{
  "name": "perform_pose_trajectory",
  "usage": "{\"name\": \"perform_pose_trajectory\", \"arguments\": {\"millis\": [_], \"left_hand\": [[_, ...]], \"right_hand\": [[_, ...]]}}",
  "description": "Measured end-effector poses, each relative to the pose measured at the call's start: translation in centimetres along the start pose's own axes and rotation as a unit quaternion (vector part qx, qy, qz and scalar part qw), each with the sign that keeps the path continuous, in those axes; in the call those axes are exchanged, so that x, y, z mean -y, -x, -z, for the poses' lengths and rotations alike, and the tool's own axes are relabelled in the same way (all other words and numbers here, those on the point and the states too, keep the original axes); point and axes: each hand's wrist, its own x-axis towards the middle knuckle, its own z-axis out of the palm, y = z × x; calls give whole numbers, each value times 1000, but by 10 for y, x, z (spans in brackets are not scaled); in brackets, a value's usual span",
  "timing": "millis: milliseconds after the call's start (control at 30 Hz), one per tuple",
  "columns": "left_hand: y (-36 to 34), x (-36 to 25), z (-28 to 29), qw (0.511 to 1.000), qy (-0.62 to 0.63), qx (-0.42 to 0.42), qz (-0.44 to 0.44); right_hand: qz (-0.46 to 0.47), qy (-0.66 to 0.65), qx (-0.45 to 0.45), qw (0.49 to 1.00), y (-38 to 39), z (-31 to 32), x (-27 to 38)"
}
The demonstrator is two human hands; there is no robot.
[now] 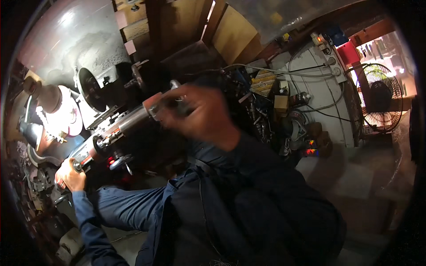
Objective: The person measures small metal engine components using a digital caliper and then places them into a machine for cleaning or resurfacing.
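Note:
A long metal machine runs diagonally across the left half, with a steel cylinder (134,119) lying along it. At its lower left end, my left hand (72,175) is closed beside a round metal knob (77,166); a red part shows under the fingers, and what they grip is mostly hidden. My right hand (199,113) is over the machine's upper right end, near a short metal lever (175,84). Its bent fingers are smeared by motion, so their hold cannot be made out. A small handwheel (121,162) sits on the machine's near side, between the hands.
A dark disc wheel (92,89) stands behind the cylinder, and a bright lamp (55,106) glares at the left. Tools and metal pieces (262,117) crowd the right side, near cables and a cardboard box (281,103). A round fan (380,97) stands at far right.

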Motion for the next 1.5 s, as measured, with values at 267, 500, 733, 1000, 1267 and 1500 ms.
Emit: {"name": "perform_pose_trajectory", "arguments": {"millis": [267, 500, 733, 1000, 1267, 1500], "left_hand": [[18, -29, -41, 433, 677, -314, 505], [-18, 15, -39, 359, 723, -152, 570], [-25, -19, -52, 220, 757, -356, 501], [-36, -59, -13, 146, 760, -428, 467], [-37, -54, -6, 122, 770, -387, 492], [-33, -58, 9, 155, 717, -385, 560]], "right_hand": [[-397, 509, -23, 763, 93, 180, -253], [-481, 555, 110, 670, 114, 197, -320], [-167, 261, -44, 950, -35, 138, -136], [263, -493, 437, 705, -159, -156, 174], [168, -479, 557, 657, -116, -391, 249], [171, -391, 553, 716, -101, -435, 245]]}}
